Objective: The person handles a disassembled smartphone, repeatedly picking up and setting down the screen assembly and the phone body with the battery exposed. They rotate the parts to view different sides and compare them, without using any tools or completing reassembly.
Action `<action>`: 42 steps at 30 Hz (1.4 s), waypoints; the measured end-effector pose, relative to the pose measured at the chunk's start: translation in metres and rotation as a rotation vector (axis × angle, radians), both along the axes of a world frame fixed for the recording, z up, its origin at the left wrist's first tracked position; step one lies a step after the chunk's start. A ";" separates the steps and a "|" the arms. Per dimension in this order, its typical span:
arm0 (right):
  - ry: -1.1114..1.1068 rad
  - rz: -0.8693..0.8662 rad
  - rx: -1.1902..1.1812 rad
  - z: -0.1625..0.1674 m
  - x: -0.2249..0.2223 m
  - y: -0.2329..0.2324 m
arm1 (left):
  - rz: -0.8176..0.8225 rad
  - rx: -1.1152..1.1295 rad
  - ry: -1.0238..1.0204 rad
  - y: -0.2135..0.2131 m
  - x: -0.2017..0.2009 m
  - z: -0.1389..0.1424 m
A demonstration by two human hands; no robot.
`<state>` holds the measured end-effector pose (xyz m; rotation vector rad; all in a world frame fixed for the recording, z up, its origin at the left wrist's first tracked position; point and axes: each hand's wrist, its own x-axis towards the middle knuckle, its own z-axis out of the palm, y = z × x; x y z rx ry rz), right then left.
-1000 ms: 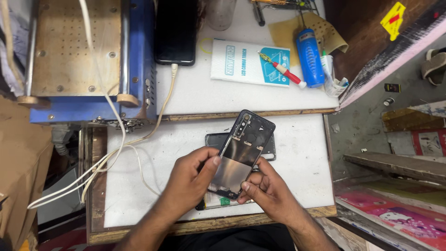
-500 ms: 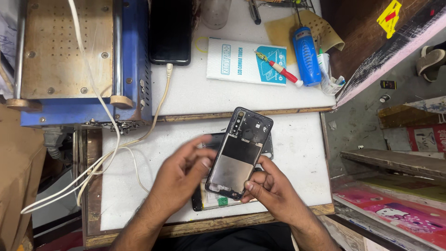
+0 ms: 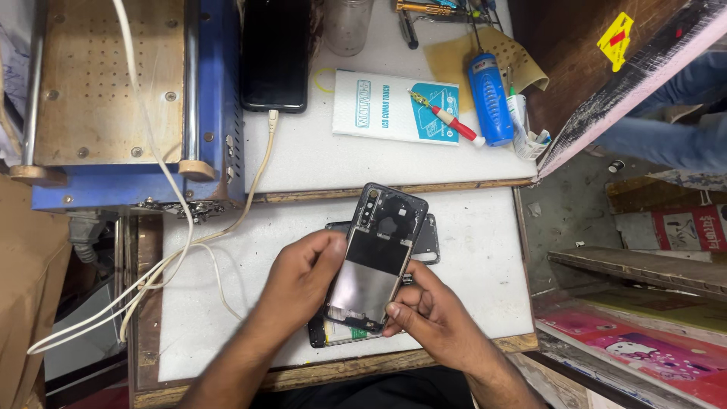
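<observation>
Both hands hold a dark phone back cover (image 3: 381, 251), its inner side up, tilted above an opened phone body (image 3: 426, 241) that lies on the white work table (image 3: 485, 257). My left hand (image 3: 299, 279) grips the cover's left edge with the thumb on top. My right hand (image 3: 426, 314) pinches its lower right corner. The phone's lower end, with some green parts showing (image 3: 341, 335), peeks out beneath the cover.
A blue machine with a perforated plate (image 3: 106, 83) stands at the back left, white cables (image 3: 174, 257) trailing from it. A black phone (image 3: 276, 53), a white box (image 3: 394, 106), a red-tipped tool (image 3: 447, 121) and a blue cylinder (image 3: 488, 98) lie behind.
The cover has stayed between both hands, shifting slightly over the phone body; my right thumb has settled on its lower corner. The camera view has drifted a little.
</observation>
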<state>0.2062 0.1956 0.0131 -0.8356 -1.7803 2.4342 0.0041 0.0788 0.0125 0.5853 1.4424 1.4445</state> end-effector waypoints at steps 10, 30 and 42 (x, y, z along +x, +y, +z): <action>0.006 0.084 0.043 0.003 -0.001 -0.005 | 0.023 -0.107 0.197 -0.004 0.010 -0.003; -0.037 0.067 0.072 0.004 -0.006 -0.006 | 0.006 -0.372 0.300 0.004 -0.001 -0.004; -0.022 0.055 0.183 0.026 -0.019 0.002 | 0.018 0.004 -0.259 -0.013 0.005 -0.007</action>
